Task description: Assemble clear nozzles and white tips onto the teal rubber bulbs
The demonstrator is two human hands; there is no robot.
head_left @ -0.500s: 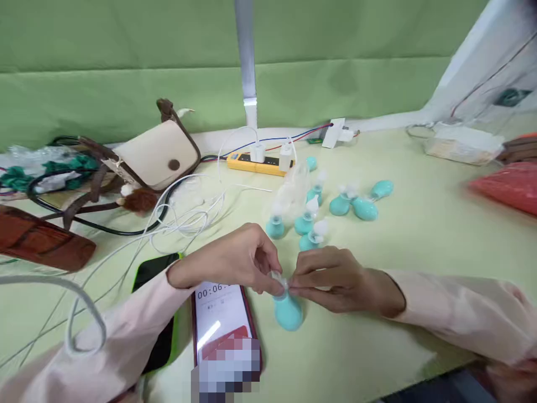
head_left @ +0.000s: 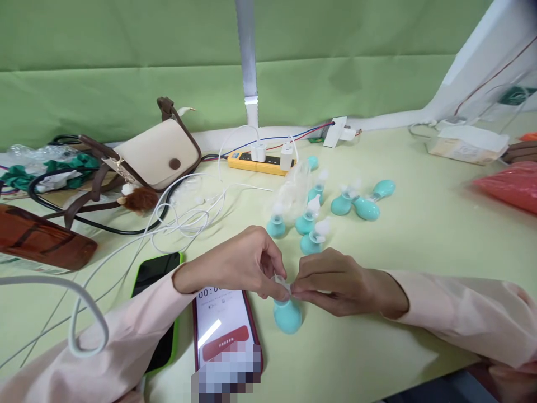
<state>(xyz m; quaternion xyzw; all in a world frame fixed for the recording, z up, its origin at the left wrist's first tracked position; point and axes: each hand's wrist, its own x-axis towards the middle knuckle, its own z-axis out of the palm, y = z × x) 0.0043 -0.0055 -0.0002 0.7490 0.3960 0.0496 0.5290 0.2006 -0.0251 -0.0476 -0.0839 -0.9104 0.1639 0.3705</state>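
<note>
A teal bulb syringe (head_left: 287, 318) with a clear tip stands at the table's front, between my two hands. My left hand (head_left: 251, 263) pinches the clear tip just above the bulb's neck, thumb and index finger closed on it. From the other side, my right hand (head_left: 335, 282) holds its fingertips pressed together at the same neck; the exact spot they grip is partly hidden. Beyond my hands stand several more bulb syringes with clear tips, the nearest bulb syringe (head_left: 310, 244) leaning a little. Farther right, a teal bulb syringe (head_left: 367, 209) lies on its side.
Left of the bulb lie a phone with a lit timer screen (head_left: 222, 319) and a dark phone in a green case (head_left: 161, 274). Behind are tangled white cables (head_left: 188, 218), a cream bag (head_left: 157, 154), a yellow power strip (head_left: 260, 163) and a clear plastic bag (head_left: 289, 190).
Both hands stay at the bulb's neck with almost the same grip. They have shifted very slightly down and to the right in view.
</note>
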